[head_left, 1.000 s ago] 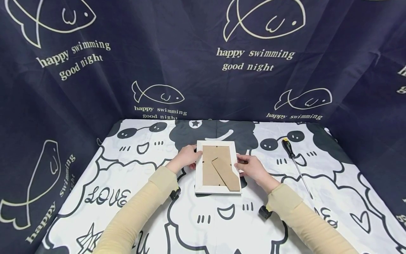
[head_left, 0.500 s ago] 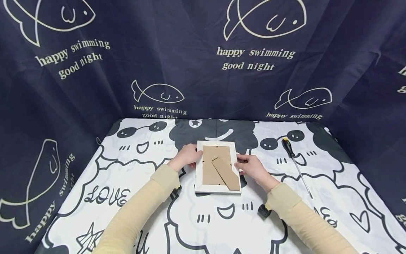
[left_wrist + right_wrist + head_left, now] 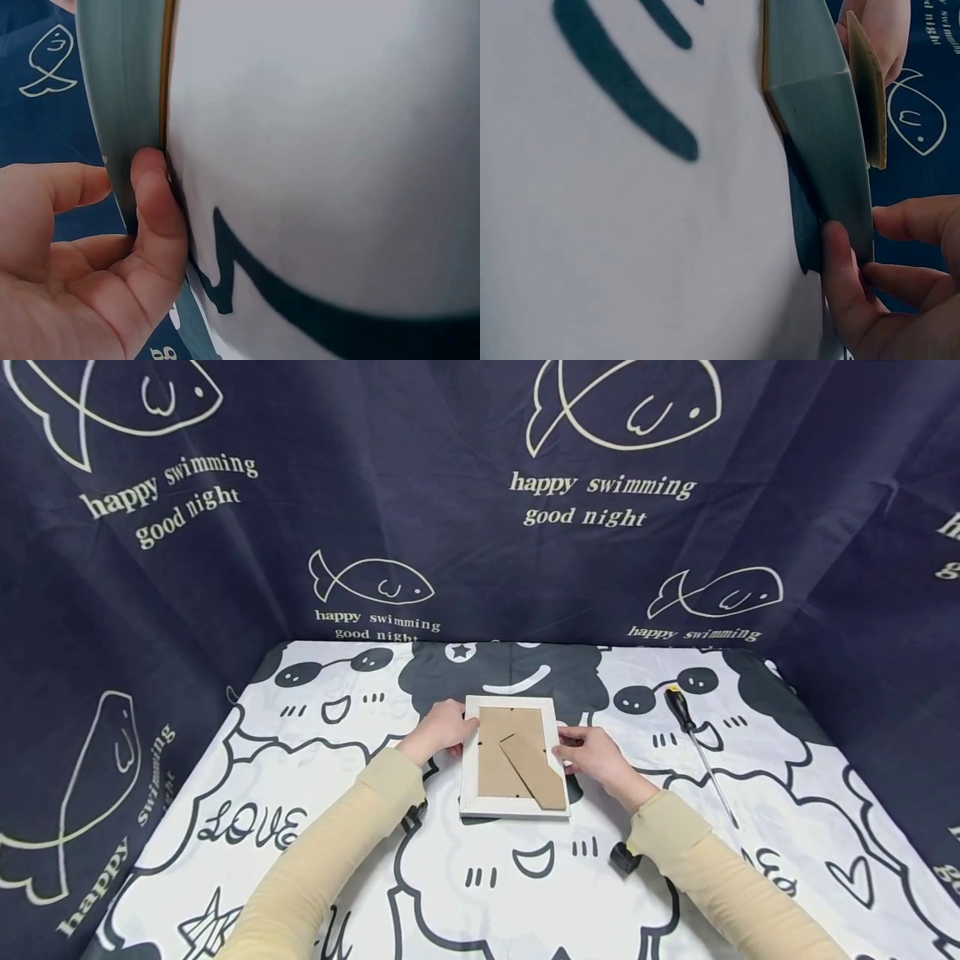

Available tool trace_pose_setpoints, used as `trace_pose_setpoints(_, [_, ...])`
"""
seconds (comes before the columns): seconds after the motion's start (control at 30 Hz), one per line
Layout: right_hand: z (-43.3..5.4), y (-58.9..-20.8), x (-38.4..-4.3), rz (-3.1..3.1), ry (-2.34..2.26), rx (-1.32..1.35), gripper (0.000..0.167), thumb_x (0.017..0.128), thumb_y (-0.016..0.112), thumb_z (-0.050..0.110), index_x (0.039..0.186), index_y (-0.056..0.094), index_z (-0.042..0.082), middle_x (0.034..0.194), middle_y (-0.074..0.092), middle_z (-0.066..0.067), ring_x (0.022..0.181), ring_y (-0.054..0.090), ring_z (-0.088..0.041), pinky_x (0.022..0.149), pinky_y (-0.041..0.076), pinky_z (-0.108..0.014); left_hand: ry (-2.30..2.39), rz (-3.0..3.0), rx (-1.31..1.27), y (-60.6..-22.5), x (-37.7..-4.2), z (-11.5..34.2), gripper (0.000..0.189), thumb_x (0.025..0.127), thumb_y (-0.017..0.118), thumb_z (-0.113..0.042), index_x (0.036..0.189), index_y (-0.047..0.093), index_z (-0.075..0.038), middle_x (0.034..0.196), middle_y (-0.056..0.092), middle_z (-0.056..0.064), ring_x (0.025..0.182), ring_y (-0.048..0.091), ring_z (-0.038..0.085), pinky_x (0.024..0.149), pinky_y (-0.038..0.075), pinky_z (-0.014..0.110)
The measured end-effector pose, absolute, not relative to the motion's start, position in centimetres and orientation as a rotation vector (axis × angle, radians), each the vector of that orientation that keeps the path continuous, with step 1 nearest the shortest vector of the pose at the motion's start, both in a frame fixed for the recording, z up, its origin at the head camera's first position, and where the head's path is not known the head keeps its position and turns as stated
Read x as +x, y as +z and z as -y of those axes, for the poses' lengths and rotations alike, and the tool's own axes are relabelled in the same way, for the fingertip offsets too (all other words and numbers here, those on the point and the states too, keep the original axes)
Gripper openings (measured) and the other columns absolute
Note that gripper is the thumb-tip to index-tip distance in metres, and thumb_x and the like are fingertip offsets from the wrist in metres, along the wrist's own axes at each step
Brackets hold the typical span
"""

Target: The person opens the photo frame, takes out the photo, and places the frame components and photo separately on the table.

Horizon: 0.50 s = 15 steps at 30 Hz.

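A white picture frame point(image 3: 470, 760) lies face down in the middle of the table, its brown backing board point(image 3: 491, 777) facing up. The easel stand point(image 3: 536, 772) slants down to the frame's lower right corner. My left hand point(image 3: 444, 727) grips the left edge, thumb on top. On the opposite edge, my right hand point(image 3: 596, 756) holds the frame the same way. Close up in the left wrist view, fingers point(image 3: 157, 202) press along the frame's side wall point(image 3: 127, 82). In the right wrist view, the stand point(image 3: 866, 97) sticks out slightly from the back. The front of the frame is hidden.
A screwdriver point(image 3: 682, 710) with a black and yellow handle lies to the right of my right hand, its shaft towards me. A black-and-white cartoon cloth point(image 3: 300, 785) covers the table. Dark blue printed curtains point(image 3: 480, 527) rise behind it and on both sides.
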State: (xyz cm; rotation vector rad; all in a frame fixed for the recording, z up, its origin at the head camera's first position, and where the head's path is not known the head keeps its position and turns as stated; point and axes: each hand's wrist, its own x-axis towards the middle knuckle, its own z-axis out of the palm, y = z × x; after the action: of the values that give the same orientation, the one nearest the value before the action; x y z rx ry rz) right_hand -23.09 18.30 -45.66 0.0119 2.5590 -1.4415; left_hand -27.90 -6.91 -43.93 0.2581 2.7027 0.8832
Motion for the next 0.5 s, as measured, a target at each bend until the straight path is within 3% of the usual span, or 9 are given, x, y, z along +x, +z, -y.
trace_pose_setpoints(0.27, [-18.8, -45.2, -23.2, -2.446, -1.498, -0.05, 0.044, 0.09, 0.056, 0.004, 0.128, 0.047, -0.015, 0.108, 0.06, -0.027, 0.075, 0.062, -0.012, 0.066, 0.057, -0.031, 0.952, -2.686, 0.253, -44.2, -27.8, 7.3, 0.025, 0.093, 0.052, -0.024, 0.078, 0.059, -0.005, 0.047, 0.059, 0.005, 0.04, 0.059, 0.014, 0.046, 0.05, 0.026])
trace_pose_setpoints(0.33, [-19.2, -44.8, -23.2, -2.402, -1.503, -0.078, 0.043, 0.092, 0.053, 0.005, 0.129, 0.045, -0.017, 0.11, 0.059, -0.028, 0.075, 0.062, -0.013, 0.067, 0.057, -0.033, 0.977, -2.678, 0.255, -44.3, -27.7, 7.4, 0.025, 0.093, 0.052, -0.024, 0.083, 0.059, -0.003, 0.048, 0.059, 0.006, 0.04, 0.059, 0.014, 0.046, 0.051, 0.026])
trace_pose_setpoints(0.5, [-20.9, -43.8, -23.6, -2.396, -1.432, -0.099, 0.042, 0.094, 0.05, 0.008, 0.128, 0.046, -0.016, 0.108, 0.06, -0.028, 0.072, 0.064, -0.016, 0.068, 0.057, -0.035, 1.02, -2.643, 0.297, -44.2, -26.9, 7.8, 0.04, 0.093, 0.053, -0.023, 0.118, 0.055, 0.008, 0.052, 0.061, 0.007, 0.043, 0.061, 0.015, 0.045, 0.051, 0.027])
